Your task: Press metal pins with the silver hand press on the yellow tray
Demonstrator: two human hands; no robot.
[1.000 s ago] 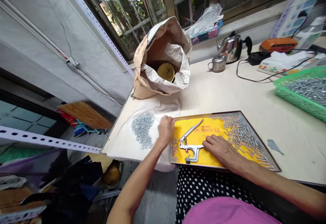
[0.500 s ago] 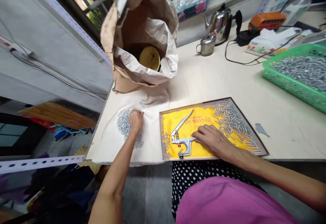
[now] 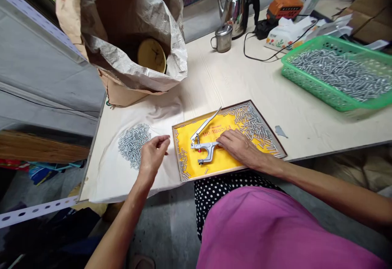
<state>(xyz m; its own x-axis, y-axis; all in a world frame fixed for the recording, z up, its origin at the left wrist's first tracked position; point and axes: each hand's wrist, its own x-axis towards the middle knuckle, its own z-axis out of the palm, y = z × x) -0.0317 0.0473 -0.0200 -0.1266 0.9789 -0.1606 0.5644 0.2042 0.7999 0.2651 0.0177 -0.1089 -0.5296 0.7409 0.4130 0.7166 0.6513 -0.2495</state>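
My left hand [image 3: 153,154] hovers between the pile of small metal pieces [image 3: 132,144] on white cloth and the shallow tray's left edge. Its thumb and fingertips are pinched together; whatever they hold is too small to make out. In the yellow-bottomed tray [image 3: 200,174] lie silver snap pliers [image 3: 208,148], jaws to the left and upper handle raised. My right hand [image 3: 239,148] is closed about the end of their lower handle, its palm side hidden. Short metal pins [image 3: 252,124] are heaped on the tray's right side, with more [image 3: 183,163] along the left.
A large paper sack [image 3: 122,91] with a round yellow thing [image 3: 151,54] inside stands back left. A green basket [image 3: 315,89] of metal pins sits right. A kettle [image 3: 237,10], a lidded metal cup [image 3: 223,40], and an orange battery [image 3: 283,7] with a cable are behind.
My left hand has lifted off the small metal pieces and moved right toward the tray. My right hand stays on the pliers. The whole view has shifted to the right.
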